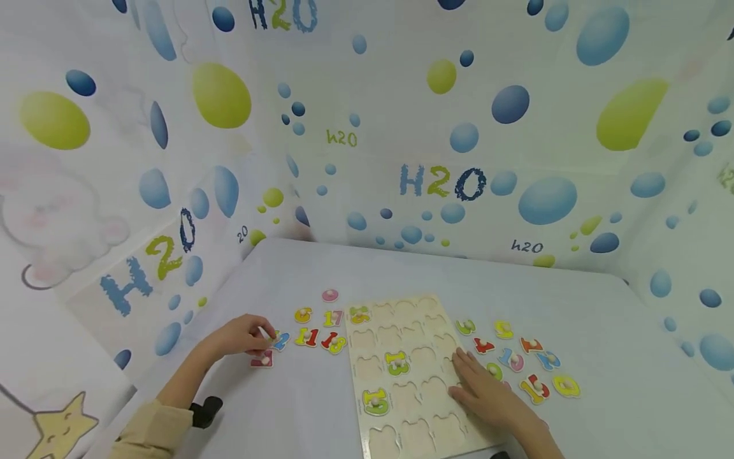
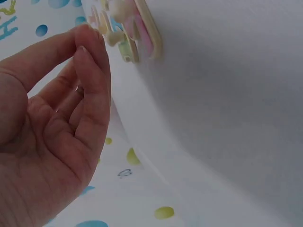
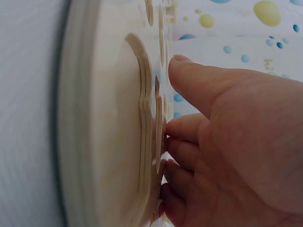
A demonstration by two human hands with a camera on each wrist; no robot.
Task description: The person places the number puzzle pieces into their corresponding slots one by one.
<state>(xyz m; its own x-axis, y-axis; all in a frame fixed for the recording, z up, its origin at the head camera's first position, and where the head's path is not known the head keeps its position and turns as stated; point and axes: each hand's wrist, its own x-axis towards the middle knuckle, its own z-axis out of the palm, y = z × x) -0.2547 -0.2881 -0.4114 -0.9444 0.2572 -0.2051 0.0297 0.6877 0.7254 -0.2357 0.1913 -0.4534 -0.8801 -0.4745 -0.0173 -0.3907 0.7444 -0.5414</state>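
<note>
In the head view, a wooden number puzzle board [image 1: 373,352] with shaped recesses lies on the white table. Three pieces sit in it, including a yellow-green 13 [image 1: 397,363]. My right hand [image 1: 487,392] rests on the board's right side, fingers extended; the right wrist view shows this hand [image 3: 213,132] beside the recesses. My left hand [image 1: 246,336] is over a 12 piece [image 1: 281,342], partly covering it. A red piece [image 1: 262,361] lies just below. In the left wrist view, the hand's [image 2: 57,118] thumb and fingertips nearly meet beside a visible knob [image 2: 114,38]; no grip shows.
Loose knobbed pieces lie left of the board, among them an 11 [image 1: 306,337], an 18 [image 1: 334,343] and a 17 [image 1: 333,318]. Several more lie to the right, such as a 15 [image 1: 535,388] and a yellow 0 [image 1: 566,386]. Patterned curtains [image 1: 367,159] surround the table.
</note>
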